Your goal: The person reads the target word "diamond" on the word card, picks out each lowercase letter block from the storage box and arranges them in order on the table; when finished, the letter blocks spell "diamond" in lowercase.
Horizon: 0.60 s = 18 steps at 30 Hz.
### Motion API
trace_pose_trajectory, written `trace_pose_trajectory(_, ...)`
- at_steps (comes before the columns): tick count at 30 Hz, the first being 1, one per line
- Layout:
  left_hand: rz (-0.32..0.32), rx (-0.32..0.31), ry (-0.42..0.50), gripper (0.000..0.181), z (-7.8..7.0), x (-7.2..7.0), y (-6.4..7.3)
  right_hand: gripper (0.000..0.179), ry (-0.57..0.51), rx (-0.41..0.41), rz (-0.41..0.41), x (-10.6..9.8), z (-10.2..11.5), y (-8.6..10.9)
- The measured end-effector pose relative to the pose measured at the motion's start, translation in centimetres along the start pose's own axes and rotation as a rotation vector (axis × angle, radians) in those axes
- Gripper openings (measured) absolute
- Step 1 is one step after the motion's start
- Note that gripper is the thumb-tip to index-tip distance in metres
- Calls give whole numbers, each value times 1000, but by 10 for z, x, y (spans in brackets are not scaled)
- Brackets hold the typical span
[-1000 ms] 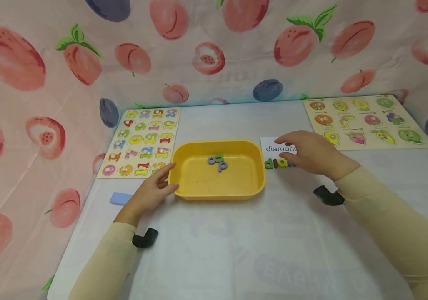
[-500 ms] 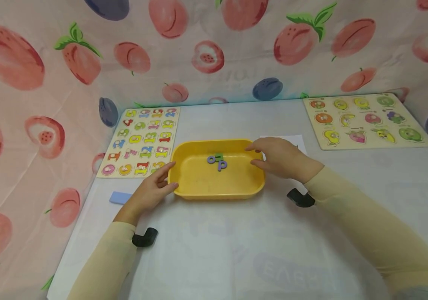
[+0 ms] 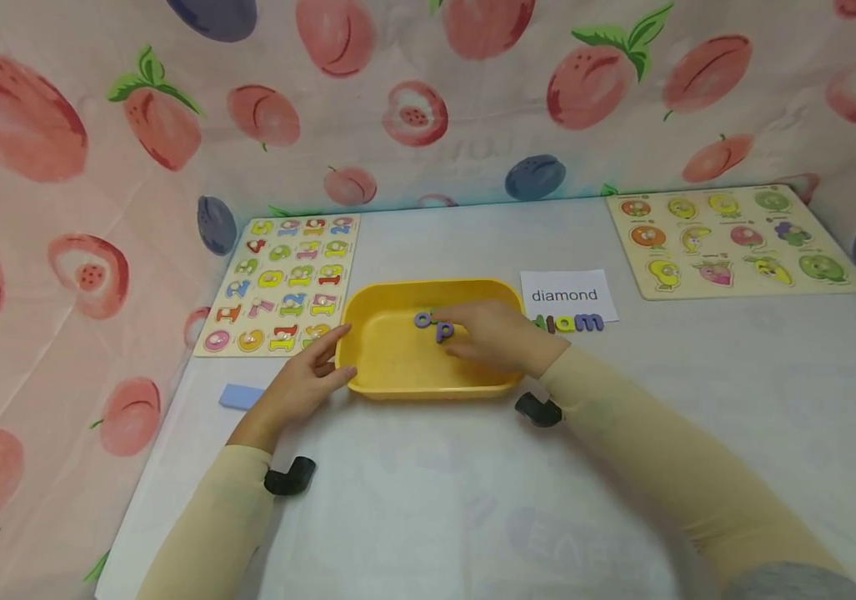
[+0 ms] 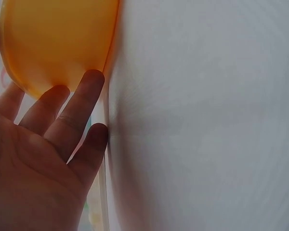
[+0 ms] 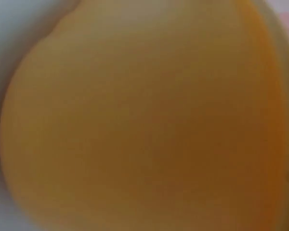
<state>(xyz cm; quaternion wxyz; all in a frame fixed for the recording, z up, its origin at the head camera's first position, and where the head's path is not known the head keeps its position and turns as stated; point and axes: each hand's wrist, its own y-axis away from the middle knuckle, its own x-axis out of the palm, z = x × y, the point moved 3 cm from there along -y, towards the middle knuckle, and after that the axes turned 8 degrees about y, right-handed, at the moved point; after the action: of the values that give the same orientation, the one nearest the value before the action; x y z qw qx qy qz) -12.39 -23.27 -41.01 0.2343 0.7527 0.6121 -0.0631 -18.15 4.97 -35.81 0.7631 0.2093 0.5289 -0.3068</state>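
Now the right hand (image 3: pixel 498 333) has swung into the yellow tray (image 3: pixel 390 379), thumb and finger apart beside the purple letters (image 3: pixel 444 331), putting them within reach; nothing visibly gripped, contact unclear. Left hand (image 3: pixel 307 379) relaxed, fingers against tray's left end. "diam" letters (image 3: pixel 566 323) sit below the card (image 3: pixel 588 292).

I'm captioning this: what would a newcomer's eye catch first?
Probably the yellow tray in the centre, right hand over it beside purple letters, left hand at its left end. Right of it lies a white card reading "diamond", coloured letters along its near edge. Behind hangs a peach-print cloth.
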Motion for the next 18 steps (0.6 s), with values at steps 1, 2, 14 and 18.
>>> trace_pose_trajectory(1, -1, 0, 0, 70, 0, 0, 0, 44, 1, -5, 1, 2, 2, -3)
trace_pose_trajectory(2, -2, 0, 2, 70, 0, 0, 0, 45, -5, -4, 5, 4, 3, -5)
trace_pose_trajectory(14, -2, 4, 13, 72, -1, 0, 1, 46, -30, 28, 72, 22, 13, -29)
trace_pose_trajectory(18, 3, 10, 17, 71, -1, 1, 1, 47, -37, 65, 104, 28, 12, -32)
